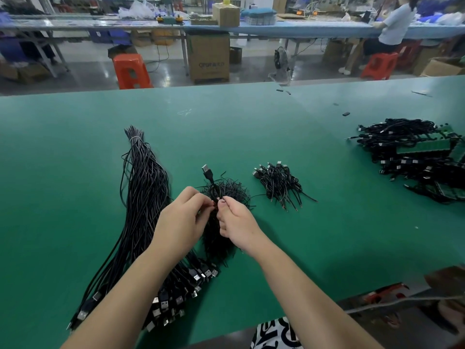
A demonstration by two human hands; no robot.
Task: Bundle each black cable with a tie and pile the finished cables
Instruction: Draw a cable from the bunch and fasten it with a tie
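- Head view, centre: the left hand (180, 220) and the right hand (235, 226) meet above the green counter (314, 248); the fingers of both are curled and pinch one folded black cable (213, 191), whose USB plug (206, 170) stands up just beyond the fingertips.
- Head view, at the pinch: a tie appears to be worked round the folded cable, but the tie itself is too small and dark to make out, so whether it is twisted shut cannot be told.
- Head view, beneath the hands: a heap of loose ties (221, 238) lies on the counter, partly hidden by both hands.
- Head view, left: a long sheaf of unbundled cables (146, 197) lies just beside the left forearm, bound near its far end, with the plugs fanned out at the near end.
- Head view, right of centre: a small pile of finished cables (279, 183) lies near the hands; a larger heap of cables (412, 157) lies well apart at the right edge.
- Judged risk: the folded loops may spring open if either pinch slackens before the tie is secured, since only fingertip pressure holds them.
- Judged risk: stray ties from the heap below may catch in the bundle, because the work is held directly over them.
- Judged risk: a loosely closed tie may slip off once the cable is dropped onto the pile.
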